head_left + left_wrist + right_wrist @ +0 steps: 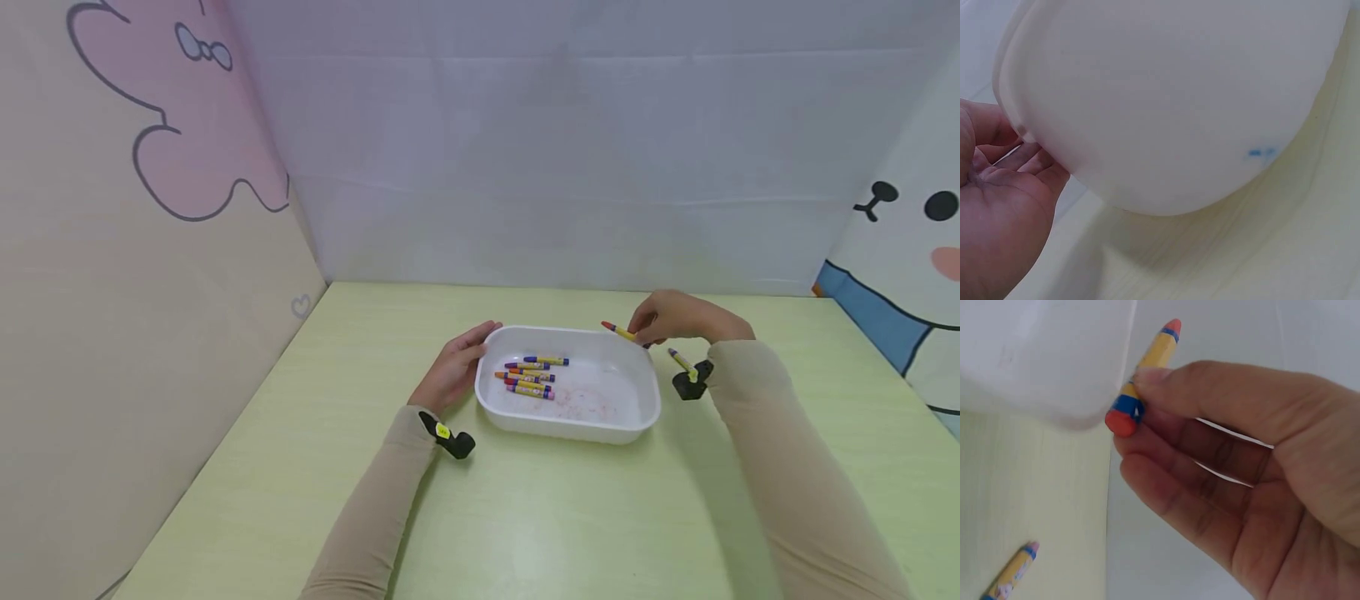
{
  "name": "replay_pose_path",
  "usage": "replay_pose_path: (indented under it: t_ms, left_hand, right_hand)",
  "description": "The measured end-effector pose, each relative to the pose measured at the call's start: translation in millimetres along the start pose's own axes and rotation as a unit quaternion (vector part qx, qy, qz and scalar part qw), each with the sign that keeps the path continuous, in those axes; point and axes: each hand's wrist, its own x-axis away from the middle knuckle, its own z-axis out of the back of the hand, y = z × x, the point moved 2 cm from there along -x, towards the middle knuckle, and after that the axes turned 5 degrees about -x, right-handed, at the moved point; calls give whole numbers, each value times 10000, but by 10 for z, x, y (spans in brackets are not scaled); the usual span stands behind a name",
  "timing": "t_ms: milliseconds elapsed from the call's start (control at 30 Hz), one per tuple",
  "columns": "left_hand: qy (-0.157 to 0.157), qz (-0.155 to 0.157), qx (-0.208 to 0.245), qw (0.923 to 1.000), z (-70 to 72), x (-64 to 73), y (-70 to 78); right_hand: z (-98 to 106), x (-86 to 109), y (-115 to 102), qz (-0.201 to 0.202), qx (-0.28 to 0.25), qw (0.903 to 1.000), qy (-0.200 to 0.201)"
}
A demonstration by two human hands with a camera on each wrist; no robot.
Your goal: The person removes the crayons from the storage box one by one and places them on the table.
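Observation:
A white plastic tray (562,425) stands on the table, with several crayons (531,392) lying in its left half. My left hand (452,367) holds the tray's left end; in the left wrist view its fingers are bent against the rim and outer wall. Over the tray's back right corner, my right hand (678,317) pinches a red crayon (1159,350) between thumb and fingers. The crayon's red tip points away from the hand, up and left in the head view. Another crayon (681,361) with a pinkish tip lies on the table right of the tray, beside the right wrist.
The pale yellow-green table (525,517) extends around the tray. A white cloth wall (562,167) closes off its back edge, and printed panels stand at the left and right. Reddish marks show on the tray's floor. Each wrist wears a small black camera.

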Motion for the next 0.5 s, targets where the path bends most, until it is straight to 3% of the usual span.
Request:
replay_pose_path:
  t_ms: [200,500]
  left_hand:
    - [-9,19,-57,10000,7,3,6]
    - [79,107,-143,9998,0,20,23]
  right_hand:
    - [44,124,299,-202,-53,9994,267]
    - [12,271,675,-716,-284,9967,275]
